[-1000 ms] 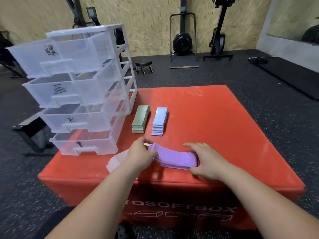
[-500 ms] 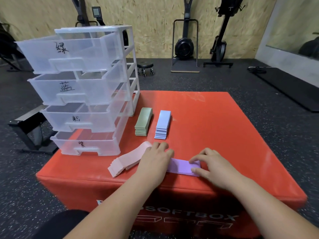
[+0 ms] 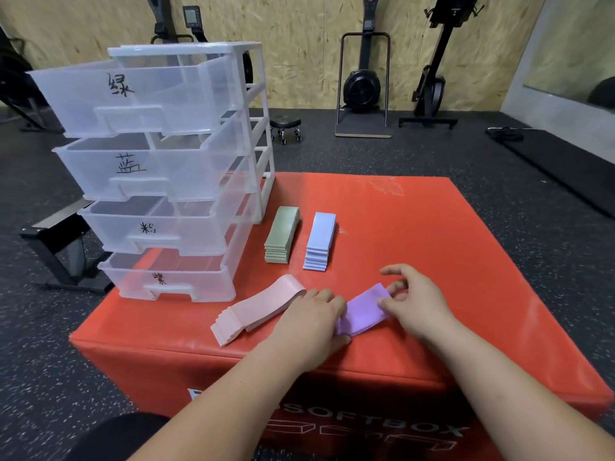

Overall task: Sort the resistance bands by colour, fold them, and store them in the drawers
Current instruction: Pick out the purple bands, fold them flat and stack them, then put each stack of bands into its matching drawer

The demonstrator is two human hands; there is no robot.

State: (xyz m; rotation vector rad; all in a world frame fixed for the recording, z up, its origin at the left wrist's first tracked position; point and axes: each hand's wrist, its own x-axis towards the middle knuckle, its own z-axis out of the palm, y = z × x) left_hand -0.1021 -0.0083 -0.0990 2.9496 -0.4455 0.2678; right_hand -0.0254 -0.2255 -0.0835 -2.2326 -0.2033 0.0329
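A purple band stack (image 3: 362,311) lies near the front of the red soft box (image 3: 416,227). My left hand (image 3: 309,322) lies over its left end, fingers curled around the edge. My right hand (image 3: 416,297) touches the stack's right end with thumb and fingertips. A pink folded stack (image 3: 256,311) lies to the left, touching my left hand. Green (image 3: 282,239) and blue (image 3: 320,241) folded stacks sit side by side further back. A clear four-drawer unit (image 3: 159,174) stands at the box's left, all drawers pulled out and labelled.
The red box's right half is bare. Dark rubber floor surrounds the box. A black bench (image 3: 56,247) stands left of the drawers. Rowing machines (image 3: 362,84) and a small stool (image 3: 286,128) stand by the back wall.
The purple stack has turned from lying sideways to pointing up-right. My right hand has lifted from pressing its end to touching it lightly. My left hand stays on the left end.
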